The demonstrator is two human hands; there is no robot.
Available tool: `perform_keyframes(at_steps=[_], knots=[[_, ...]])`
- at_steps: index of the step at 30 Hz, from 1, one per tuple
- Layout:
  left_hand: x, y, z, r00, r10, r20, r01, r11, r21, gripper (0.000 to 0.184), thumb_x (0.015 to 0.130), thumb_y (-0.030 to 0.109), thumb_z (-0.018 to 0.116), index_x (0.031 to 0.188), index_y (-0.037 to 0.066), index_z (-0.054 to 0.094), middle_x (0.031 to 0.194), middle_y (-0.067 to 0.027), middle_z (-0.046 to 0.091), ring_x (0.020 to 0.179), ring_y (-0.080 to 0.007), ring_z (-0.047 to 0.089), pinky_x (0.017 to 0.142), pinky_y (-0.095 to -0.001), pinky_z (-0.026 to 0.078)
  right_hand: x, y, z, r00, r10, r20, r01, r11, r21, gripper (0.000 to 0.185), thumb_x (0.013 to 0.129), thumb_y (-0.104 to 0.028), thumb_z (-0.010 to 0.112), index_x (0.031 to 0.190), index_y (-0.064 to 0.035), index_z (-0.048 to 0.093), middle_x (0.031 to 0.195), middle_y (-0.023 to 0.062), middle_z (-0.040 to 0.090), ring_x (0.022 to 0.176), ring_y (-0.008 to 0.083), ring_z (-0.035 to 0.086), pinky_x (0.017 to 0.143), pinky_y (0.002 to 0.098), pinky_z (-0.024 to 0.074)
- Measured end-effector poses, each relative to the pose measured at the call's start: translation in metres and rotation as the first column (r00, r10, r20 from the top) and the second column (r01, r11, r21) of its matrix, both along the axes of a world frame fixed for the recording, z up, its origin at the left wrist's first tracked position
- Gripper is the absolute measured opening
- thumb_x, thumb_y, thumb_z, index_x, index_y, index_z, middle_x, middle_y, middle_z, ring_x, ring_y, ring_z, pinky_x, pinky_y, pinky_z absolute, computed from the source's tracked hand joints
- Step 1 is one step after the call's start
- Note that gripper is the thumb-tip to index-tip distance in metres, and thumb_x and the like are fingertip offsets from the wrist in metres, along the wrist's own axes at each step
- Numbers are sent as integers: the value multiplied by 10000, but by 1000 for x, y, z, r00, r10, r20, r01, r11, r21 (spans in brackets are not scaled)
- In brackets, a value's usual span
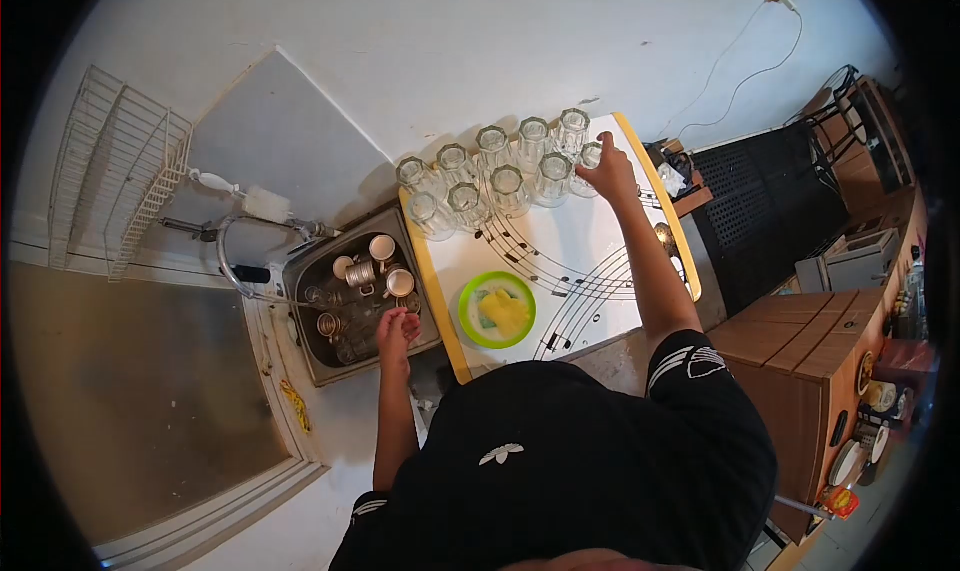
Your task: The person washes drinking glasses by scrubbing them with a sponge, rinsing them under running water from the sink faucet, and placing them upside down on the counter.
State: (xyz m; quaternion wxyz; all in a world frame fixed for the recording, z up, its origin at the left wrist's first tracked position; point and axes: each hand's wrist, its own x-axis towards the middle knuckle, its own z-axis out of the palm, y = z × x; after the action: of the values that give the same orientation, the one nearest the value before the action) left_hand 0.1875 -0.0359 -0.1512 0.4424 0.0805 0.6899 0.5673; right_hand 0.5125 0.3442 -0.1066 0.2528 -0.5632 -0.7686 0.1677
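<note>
Sink (325,261), mugs (382,247) inside. My left hand (397,333) over its right side, fingers loosely curled, free. Table (560,246): green plate (465,311) bearing yellow sponge or cloth (507,314); glasses (508,186) in two rows behind. My right hand (612,174) at end glass (591,155), thumb and finger spread; can't tell if gripping.

On the table (572,256), the right hand (612,174) curved around a glass (590,155) at far right; the left hand (397,337) hung over the sink (345,375) at left.
</note>
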Motion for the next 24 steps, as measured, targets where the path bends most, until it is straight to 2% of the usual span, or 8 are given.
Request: perform_keyframes(at_steps=[8,13,15,19,20,21,23,24], knots=[[12,15,3,998,-51,-23,51,998,-26,152,942,180,512,1039,87,581,894,-51,653,803,-134,623,700,-282,512,-1,1,-8,1000,-12,-8,12,999,31,682,649,-315,802,1144,-23,435,829,264,635,800,425,637,702,478,522],[13,15,-9,998,-51,-34,51,998,22,148,945,185,513,1037,87,575,891,-51,652,809,-134,627,695,-272,508,0,1,-6,1000,22,4,-22,1000,19,689,660,-323,802,1151,-22,423,826,267,633,796,430,636,687,482,522],[13,15,-7,998,-45,-38,47,998,45,147,946,188,514,1036,87,573,891,-51,652,810,-133,628,694,-272,508,0,0,-7,1000,25,-10,-24,998,64,695,667,-334,802,1153,-18,419,842,275,632,808,438,633,687,486,521],[10,18,-11,999,-39,-18,39,998,43,138,952,196,514,1029,97,569,879,-43,649,786,-129,628,678,-270,494,5,-1,-11,998,51,-24,-50,998,47,878,687,-423,795,1308,-16,328,1015,287,605,965,440,605,787,495,503],[9,17,-15,999,-40,-28,42,997,58,134,950,201,522,1024,100,571,879,-41,649,778,-125,627,662,-261,488,6,-7,-7,996,-54,65,54,999,5,923,704,-452,772,1358,-13,290,1109,277,567,992,436,598,806,492,501],[8,15,-19,999,-34,-37,37,997,71,131,948,205,531,1019,104,573,879,-39,649,769,-122,626,645,-251,482,-2,-26,18,975,-167,143,167,986,16,875,737,-439,740,1361,-9,302,1156,249,548,1009,424,587,798,493,503],[5,8,-27,1000,8,-22,-5,992,123,119,943,206,547,1004,109,578,865,-34,649,744,-110,619,616,-240,471,-4,-48,25,988,-157,7,144,920,366,643,778,-281,696,1297,-22,420,1134,216,561,1017,393,553,831,470,471],[-1,3,-31,999,-17,-44,21,996,90,113,942,209,556,990,110,581,848,-30,649,720,-99,611,602,-236,464,-7,-64,35,992,-121,-26,121,910,398,566,782,-223,682,1259,-25,451,1105,205,569,992,383,553,841,456,456]])
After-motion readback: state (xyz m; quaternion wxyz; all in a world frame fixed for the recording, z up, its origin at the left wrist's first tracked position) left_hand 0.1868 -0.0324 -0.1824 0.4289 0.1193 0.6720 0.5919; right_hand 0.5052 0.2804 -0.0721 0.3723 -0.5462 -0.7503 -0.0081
